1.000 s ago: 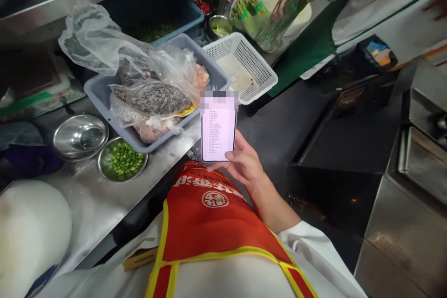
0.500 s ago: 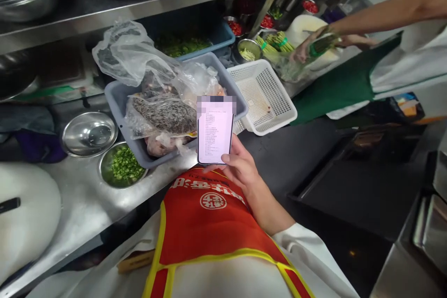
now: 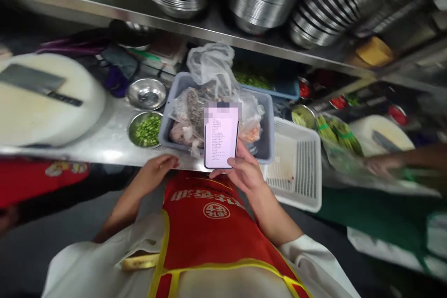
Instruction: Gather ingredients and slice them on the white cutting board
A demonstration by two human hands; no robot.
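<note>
Right hand grasps smartphone low, thumb at screen corner; hold steady above grey tub. Left hand empty, fingers loosely curled, by bench's front edge.

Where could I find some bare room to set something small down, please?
Bare counter shows between the left board and the bowls; the board is bare in front of its cleaver. The white basket shows bare floor. Crowded: the grey tub behind the phone, heaped with bags, and right of the basket, with asparagus and a co-worker's hand.
</note>
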